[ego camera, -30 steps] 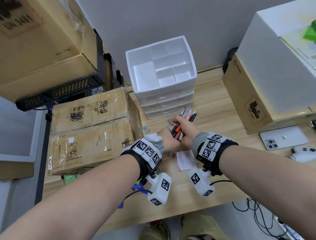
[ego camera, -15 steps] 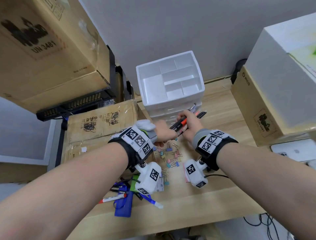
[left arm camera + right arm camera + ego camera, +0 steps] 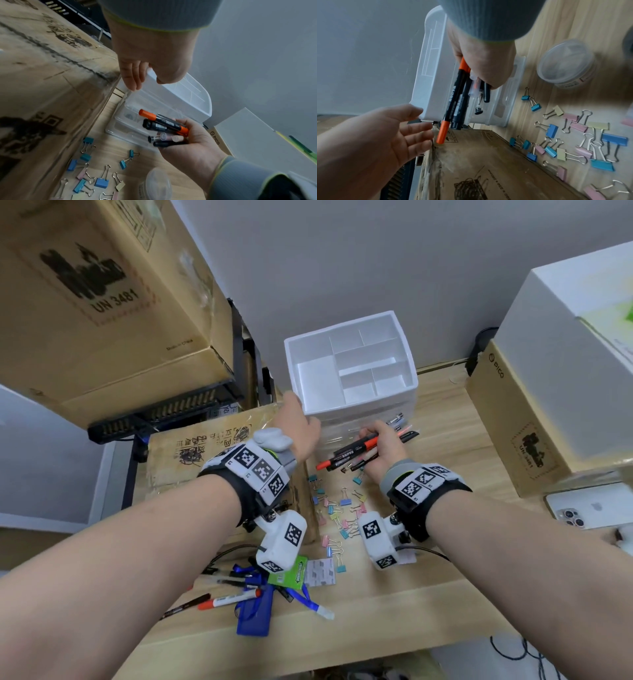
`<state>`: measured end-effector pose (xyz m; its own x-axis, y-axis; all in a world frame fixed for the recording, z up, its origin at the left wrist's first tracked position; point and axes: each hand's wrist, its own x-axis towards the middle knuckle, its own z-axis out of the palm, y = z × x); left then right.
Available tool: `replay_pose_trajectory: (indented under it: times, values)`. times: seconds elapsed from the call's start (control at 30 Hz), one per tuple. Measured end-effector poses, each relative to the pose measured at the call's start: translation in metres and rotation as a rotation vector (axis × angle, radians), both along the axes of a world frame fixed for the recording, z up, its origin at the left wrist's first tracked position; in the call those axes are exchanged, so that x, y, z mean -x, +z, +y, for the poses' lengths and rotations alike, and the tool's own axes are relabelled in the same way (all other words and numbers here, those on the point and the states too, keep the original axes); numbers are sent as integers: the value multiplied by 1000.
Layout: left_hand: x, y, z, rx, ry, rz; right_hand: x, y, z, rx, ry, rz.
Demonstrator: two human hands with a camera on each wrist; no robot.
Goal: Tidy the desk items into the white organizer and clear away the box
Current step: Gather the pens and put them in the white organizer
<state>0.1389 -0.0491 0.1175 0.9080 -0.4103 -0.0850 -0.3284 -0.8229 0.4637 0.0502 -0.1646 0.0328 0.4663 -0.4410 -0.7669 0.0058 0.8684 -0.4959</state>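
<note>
The white organizer (image 3: pixel 349 371), with open compartments on top and clear drawers below, stands at the back of the desk. My left hand (image 3: pixel 298 419) reaches its front left corner, the straight fingers (image 3: pixel 135 79) touching the rim. My right hand (image 3: pixel 385 445) grips a bundle of pens and markers (image 3: pixel 356 453), one orange-capped, in front of the drawers (image 3: pixel 130 121). A taped cardboard box (image 3: pixel 212 453) lies on the desk under my left wrist. Several coloured binder clips (image 3: pixel 339 515) are scattered between my wrists. More pens and a blue lanyard (image 3: pixel 250 607) lie near the front edge.
Large cardboard boxes (image 3: pixel 102 302) sit on a black rack at the left. A PICO carton (image 3: pixel 513 433) with a white box on it stands at the right, a phone (image 3: pixel 589 508) beside it. A round clear tub (image 3: pixel 566 63) and a green packet (image 3: pixel 291 571) lie on the desk.
My left hand has let go of the pen bundle and moved up to the organizer's front left corner. The right hand keeps the pens, now nearer the drawers.
</note>
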Motion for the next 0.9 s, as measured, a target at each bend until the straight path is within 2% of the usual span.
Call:
replay_pose_trajectory:
  times: [0.1,0.33,0.53,0.67,0.8,0.9]
  values:
    - [-2,-4,-1,-48,-82,-14,14,-4,5,16,-1,13]
    - [5,-5,-5,-115,-64,-2,45,-9,16,24,-65,71]
    - [17,-4,-4,-208,-133,6,66,3,17,64,-133,155]
    - [23,4,4,-249,-213,-34,77,31,0,139,-228,179]
    - [22,11,4,-338,-255,-196,69,75,-17,229,-380,112]
    - [19,12,6,-382,-314,-230,44,105,-19,312,-336,36]
